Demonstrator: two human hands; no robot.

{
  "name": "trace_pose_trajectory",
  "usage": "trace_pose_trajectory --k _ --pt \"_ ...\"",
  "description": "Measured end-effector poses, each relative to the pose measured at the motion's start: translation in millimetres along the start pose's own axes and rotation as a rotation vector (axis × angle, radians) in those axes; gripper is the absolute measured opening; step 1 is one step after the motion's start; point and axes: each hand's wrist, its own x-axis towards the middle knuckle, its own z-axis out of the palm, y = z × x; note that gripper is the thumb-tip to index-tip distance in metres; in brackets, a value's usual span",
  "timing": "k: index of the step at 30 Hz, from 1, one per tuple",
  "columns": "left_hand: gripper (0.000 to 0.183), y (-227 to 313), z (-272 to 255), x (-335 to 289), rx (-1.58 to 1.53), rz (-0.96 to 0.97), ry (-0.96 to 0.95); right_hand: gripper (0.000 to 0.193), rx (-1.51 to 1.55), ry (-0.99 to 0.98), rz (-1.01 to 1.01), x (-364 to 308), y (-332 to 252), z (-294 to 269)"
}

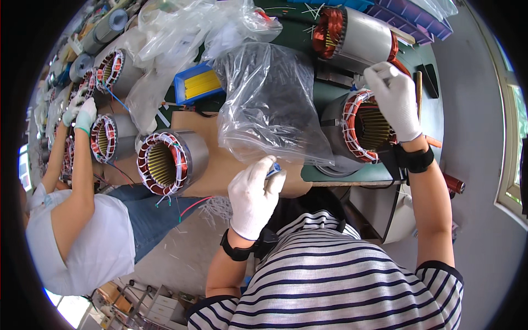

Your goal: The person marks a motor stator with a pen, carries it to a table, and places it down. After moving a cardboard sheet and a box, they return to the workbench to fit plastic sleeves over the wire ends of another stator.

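My left hand, in a white glove, is closed round a small blue object in front of the clear plastic bag. Most of that object is hidden by the fingers, so its kind does not show. White-gloved as well, my right hand is raised over the right side of a motor stator. Its fingers are curled together, and what they pinch, if anything, cannot be made out. The stator lies on its side, with its copper winding end laced in white cord and yellow slot liners inside.
Behind it lies a larger stator. A blue box of yellow strips stands left of the bag. Another laced stator rests on brown cardboard. At far left, a co-worker's gloved hands are among more stators.
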Motion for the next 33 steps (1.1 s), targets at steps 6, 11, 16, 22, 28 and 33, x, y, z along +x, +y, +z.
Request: trace_pose_trajectory --k 6,11,16,22,28,33 --pt "0.026 8.3 7.6 8.4 0.065 -0.015 0.03 0.019 0.233 0.321 0.214 -48.0 -2.3 -68.0" --pt "0.025 24.5 23.6 18.5 0.101 -0.04 -0.056 0.01 0.241 0.614 0.4 -119.5 49.0 -78.8" --pt "0.025 46.3 44.2 32.2 0.057 -0.117 -0.111 0.011 0.405 0.567 0.448 -132.8 63.3 -67.7" --pt "0.025 62.0 55.3 35.8 0.091 -0.09 -0.146 0.014 0.387 0.521 0.439 -130.1 68.8 -64.0" --pt "0.028 56.2 60.1 31.6 0.129 -0.006 -0.145 0.017 0.259 0.55 0.234 -122.3 79.0 -61.6" --pt "0.029 59.4 62.1 32.3 0.115 -0.004 -0.135 0.014 0.263 0.503 0.221 -115.8 78.8 -64.5"
